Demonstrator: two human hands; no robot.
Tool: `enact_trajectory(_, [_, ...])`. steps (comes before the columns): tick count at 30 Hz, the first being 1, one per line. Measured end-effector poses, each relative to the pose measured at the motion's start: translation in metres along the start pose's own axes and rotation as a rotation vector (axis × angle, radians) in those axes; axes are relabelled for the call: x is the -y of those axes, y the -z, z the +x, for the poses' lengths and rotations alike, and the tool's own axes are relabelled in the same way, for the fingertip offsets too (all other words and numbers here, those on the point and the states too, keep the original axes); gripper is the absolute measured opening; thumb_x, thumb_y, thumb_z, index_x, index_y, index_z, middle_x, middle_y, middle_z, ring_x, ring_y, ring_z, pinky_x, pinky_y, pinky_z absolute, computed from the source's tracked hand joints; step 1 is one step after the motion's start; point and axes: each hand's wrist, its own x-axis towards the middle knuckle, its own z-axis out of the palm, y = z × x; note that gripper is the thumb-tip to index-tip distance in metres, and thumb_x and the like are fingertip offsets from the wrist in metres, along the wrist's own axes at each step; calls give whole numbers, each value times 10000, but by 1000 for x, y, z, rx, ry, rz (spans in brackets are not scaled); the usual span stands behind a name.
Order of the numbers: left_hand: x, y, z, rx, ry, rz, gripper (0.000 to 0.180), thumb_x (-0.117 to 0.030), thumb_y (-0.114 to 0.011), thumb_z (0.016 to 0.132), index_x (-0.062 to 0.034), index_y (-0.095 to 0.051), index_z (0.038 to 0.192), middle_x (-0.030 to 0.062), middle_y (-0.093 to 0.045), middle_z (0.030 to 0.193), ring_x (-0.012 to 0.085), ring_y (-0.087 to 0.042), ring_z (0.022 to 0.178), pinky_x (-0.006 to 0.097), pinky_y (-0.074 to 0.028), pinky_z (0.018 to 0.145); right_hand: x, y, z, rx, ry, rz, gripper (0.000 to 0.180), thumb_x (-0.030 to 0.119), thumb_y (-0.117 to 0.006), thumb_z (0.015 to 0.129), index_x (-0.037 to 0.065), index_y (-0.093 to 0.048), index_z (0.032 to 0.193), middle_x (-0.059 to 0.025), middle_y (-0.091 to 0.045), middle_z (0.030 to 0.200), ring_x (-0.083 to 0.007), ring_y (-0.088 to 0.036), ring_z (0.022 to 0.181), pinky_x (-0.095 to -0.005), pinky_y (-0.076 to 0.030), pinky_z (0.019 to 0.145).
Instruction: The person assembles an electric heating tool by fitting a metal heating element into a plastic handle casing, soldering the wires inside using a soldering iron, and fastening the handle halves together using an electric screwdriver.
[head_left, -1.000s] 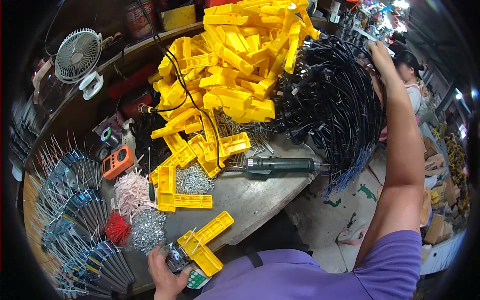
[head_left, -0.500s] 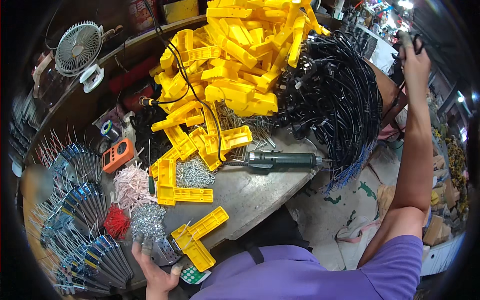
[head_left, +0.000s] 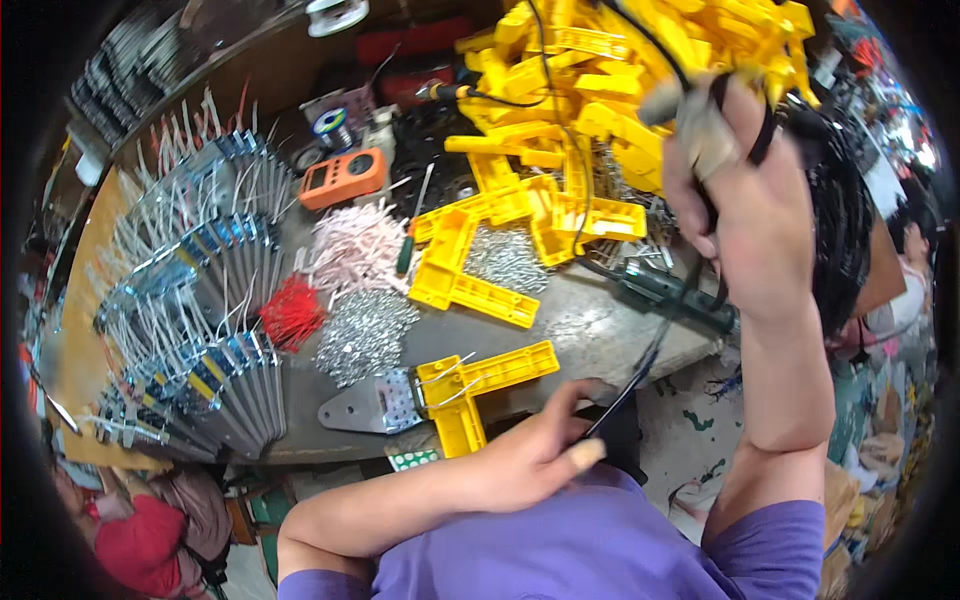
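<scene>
My right hand (head_left: 745, 200), blurred by motion and raised over the right of the bench, is closed around a black power cord (head_left: 640, 375). The cord hangs down toward my left hand (head_left: 535, 455). That hand is by my body with thumb and forefinger apart, the cord's lower end passing between them; its other fingers are partly hidden. Left of it lies a yellow plastic housing (head_left: 462, 410) with white wires across it, joined to a perforated grey metal plate (head_left: 375, 405). Behind the cord rests a dark green electric screwdriver (head_left: 670, 295).
Yellow housings (head_left: 620, 90) are piled at the back, beside a bundle of black cords (head_left: 845, 220). Small metal parts (head_left: 365, 335), pale sleeves (head_left: 355, 245), red pieces (head_left: 292, 313) and an orange meter (head_left: 343, 178) lie left. Wired metal plates (head_left: 215, 260) stand in rows at far left.
My right hand has swung inward from the far right, bringing a black cord. My left hand has moved right, away from the metal plate and toward the cord. The view has shifted left.
</scene>
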Motion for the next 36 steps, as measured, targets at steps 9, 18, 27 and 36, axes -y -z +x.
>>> enact_trajectory(9, [30, 26, -56, -510, -122, 802, 394, -89, -495, 928, -40, -332, 1283, 244, -610, 972, 436, -624, 840, 486, -494, 706, -97, -52, -69, 81, 326, -742, 613, 179, -719, 769, 13, -429, 1283, -207, -477, 1220, -395, -459, 1114, -471, -359, 979])
enact_trajectory(18, [19, 142, -40, -992, -265, 1021, 240, -74, -512, 890, -43, -485, 1126, 196, -618, 966, 401, -596, 891, 446, -481, 766, -88, -72, -108, 519, -72, -71, 81, 32, -622, 850, 25, -639, 929, -135, -606, 763, -313, -612, 670, -364, -484, 595])
enact_trajectory(27, [23, 176, -31, -801, -234, 1481, 315, -7, -533, 791, -59, -509, 1100, 154, -580, 849, 354, -577, 822, 428, -468, 728, -99, -85, -114, 381, -34, 7, 205, -65, -662, 748, 1, -676, 942, -88, -577, 811, -152, -590, 692, -256, -466, 575])
enact_trajectory(36, [19, 161, -46, -1026, -362, 1380, 359, 22, -587, 760, -43, -489, 1100, 162, -549, 932, 360, -572, 878, 425, -477, 730, -94, -87, -119, 141, -533, 370, 50, -57, -597, 819, -25, -600, 858, -52, -619, 865, -81, -568, 740, -232, -471, 650])
